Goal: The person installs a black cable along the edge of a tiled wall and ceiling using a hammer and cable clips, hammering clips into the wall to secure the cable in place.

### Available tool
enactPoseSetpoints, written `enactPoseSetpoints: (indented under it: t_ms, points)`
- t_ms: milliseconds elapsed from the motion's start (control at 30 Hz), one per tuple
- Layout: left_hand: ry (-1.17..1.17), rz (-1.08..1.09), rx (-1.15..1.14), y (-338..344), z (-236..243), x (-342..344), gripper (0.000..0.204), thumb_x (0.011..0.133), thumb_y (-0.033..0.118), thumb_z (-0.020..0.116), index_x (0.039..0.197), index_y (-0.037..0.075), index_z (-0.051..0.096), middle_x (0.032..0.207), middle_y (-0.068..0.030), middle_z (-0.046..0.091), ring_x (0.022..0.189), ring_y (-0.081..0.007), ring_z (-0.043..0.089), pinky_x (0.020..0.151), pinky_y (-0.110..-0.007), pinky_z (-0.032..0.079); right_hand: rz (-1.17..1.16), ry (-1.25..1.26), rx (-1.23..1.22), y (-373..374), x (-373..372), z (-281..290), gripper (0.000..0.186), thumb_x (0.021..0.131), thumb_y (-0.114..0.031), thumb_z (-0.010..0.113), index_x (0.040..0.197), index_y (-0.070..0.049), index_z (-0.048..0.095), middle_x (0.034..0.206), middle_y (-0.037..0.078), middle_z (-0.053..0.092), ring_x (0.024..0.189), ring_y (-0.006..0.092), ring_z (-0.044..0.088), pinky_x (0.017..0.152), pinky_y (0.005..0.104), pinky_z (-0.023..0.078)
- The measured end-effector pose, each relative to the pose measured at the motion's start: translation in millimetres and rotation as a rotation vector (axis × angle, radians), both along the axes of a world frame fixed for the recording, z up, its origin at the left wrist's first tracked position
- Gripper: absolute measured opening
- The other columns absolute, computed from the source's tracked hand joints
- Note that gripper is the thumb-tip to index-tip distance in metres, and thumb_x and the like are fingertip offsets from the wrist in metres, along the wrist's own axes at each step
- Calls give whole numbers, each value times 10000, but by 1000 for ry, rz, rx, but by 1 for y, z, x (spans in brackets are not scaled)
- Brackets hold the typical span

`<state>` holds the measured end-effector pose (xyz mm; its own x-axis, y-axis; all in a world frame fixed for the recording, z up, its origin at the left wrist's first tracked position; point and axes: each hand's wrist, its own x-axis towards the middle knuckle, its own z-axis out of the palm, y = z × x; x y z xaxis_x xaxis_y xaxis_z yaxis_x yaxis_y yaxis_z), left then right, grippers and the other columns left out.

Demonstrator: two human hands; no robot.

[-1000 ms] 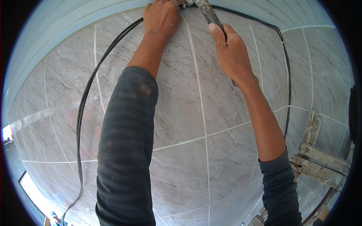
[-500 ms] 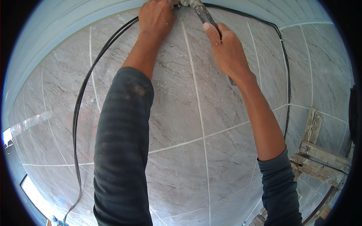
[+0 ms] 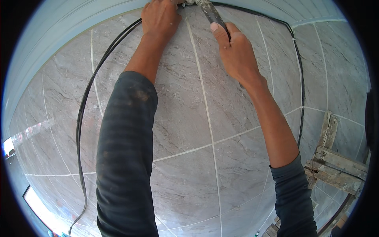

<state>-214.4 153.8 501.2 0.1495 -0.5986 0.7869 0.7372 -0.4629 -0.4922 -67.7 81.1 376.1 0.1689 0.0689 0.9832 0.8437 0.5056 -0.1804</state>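
Up where the tiled wall meets the pale ceiling panels, my left hand (image 3: 160, 21) is closed around a pair of black cables (image 3: 87, 93); its fingertips are partly cut off by the top edge. To its right, my right hand (image 3: 239, 53) grips the dark, plaster-spotted handle of a hammer (image 3: 212, 15), thumb laid along it. The hammer's pale, crusted head lies close to my left fingertips, mostly out of the picture. Left of my hand the cables sag in a long loose loop down the wall. On the right, the black cable runs along the ceiling line.
Grey marbled wall tiles (image 3: 181, 118) with white joints fill the middle. The cable turns down near the right corner, held by small white clips (image 3: 294, 38). A rough wooden frame (image 3: 335, 173) stands at lower right. A bright opening (image 3: 39, 205) shows at lower left.
Both hands have shifted slightly left in the picture, together with the hammer, and the view has moved a little too. Each hand keeps its grip.
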Motion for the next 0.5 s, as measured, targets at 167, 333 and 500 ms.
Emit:
enactPoseSetpoints:
  t_ms: [167,333,500]
  points:
    - [22,-53,-6,3,1,-2,292,797,-30,607,1017,92,757,1051,-100,691,1016,-313,639,855,-422,519,-36,-12,-29,-2,0,-1,449,1074,-412,415,928,-22,583,581,46,532,514,178,560,492,349,457]
    - [13,-5,-86,-2,-1,-1,291,797,-6,625,1037,102,750,1067,-100,686,1032,-320,633,857,-428,516,12,5,-15,-4,1,-7,459,1068,-428,426,916,-27,591,580,50,527,514,176,543,516,362,464]
    - [8,-15,-31,-1,-1,-4,301,807,3,642,1072,107,740,1089,-83,681,1053,-307,630,868,-426,512,-59,-38,38,-13,-2,8,476,1067,-432,424,915,-15,595,576,59,522,521,176,549,526,365,465]
